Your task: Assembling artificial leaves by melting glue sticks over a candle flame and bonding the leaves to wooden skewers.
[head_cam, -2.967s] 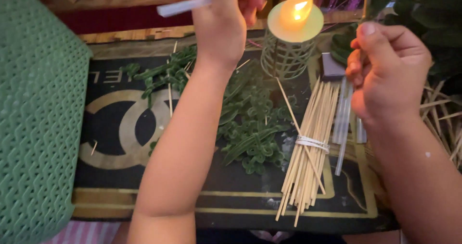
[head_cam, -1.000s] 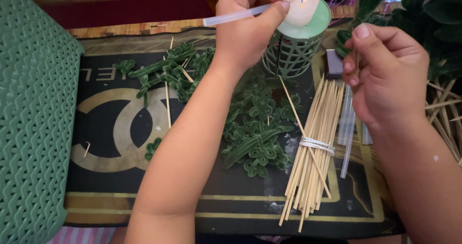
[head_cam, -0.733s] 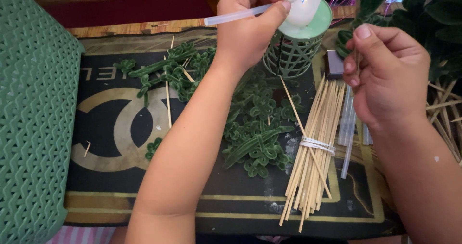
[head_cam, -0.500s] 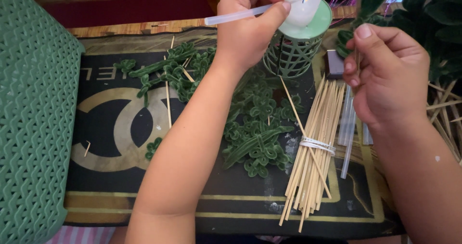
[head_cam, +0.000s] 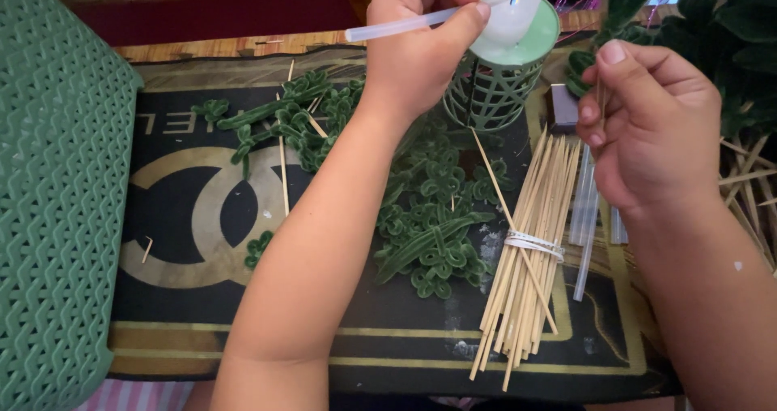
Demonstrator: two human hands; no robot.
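Left hand (head_cam: 421, 38) closed around clear glue stick (head_cam: 405, 27), its tip at the white candle (head_cam: 514, 14) on the green holder (head_cam: 494, 95), far edge of bench. Right hand (head_cam: 655, 127) pinches a thin skewer (head_cam: 600, 103) beside the holder. Bundled skewers (head_cam: 526, 257) lie below it; green chenille pieces (head_cam: 429, 217) mid-bench.

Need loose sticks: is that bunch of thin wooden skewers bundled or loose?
Bundled: a pale band wraps the thin wooden skewers mid-length; one lies slanted on top.

A black-and-gold mat (head_cam: 202, 217) carries green leaf pieces (head_cam: 429, 233) — and bundled wooden skewers (head_cam: 526, 257).
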